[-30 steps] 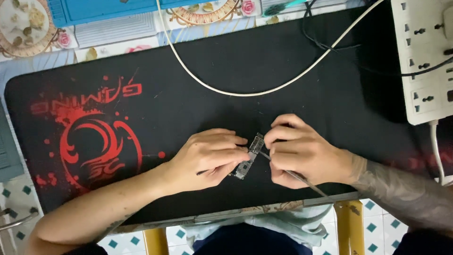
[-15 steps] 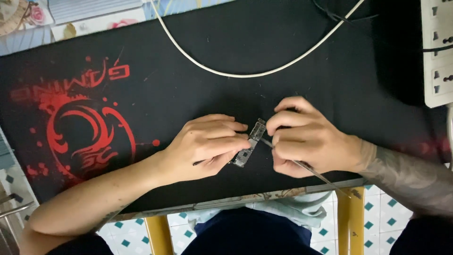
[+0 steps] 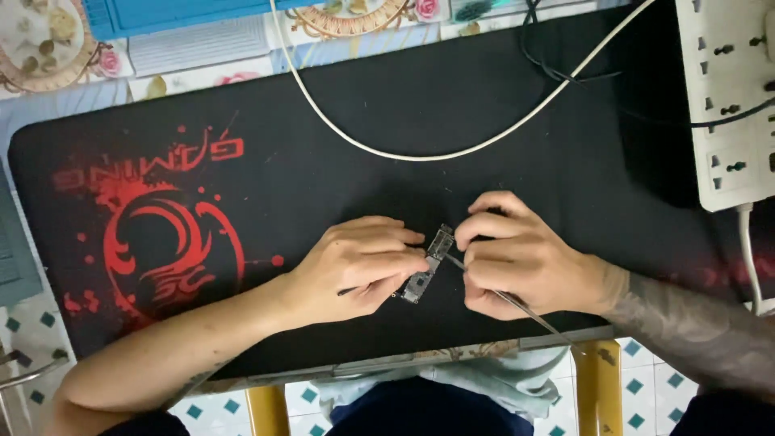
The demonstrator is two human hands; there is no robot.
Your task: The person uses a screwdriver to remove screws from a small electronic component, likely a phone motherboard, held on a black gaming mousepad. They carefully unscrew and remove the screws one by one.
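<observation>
Looks like a small home electronics repair spot, not a proper lab. The bench (image 3: 105, 89) wears a flowery household tablecloth, with a big black and red desk mat (image 3: 339, 161) laid over it as the work surface. A white power strip (image 3: 726, 97) sits at one edge, a white cable (image 3: 452, 153) and black wires (image 3: 557, 69) trail across. Blue repair mat (image 3: 169, 12) at the far side. Tiled floor (image 3: 646, 379) and yellow stool (image 3: 593, 387) below.
</observation>
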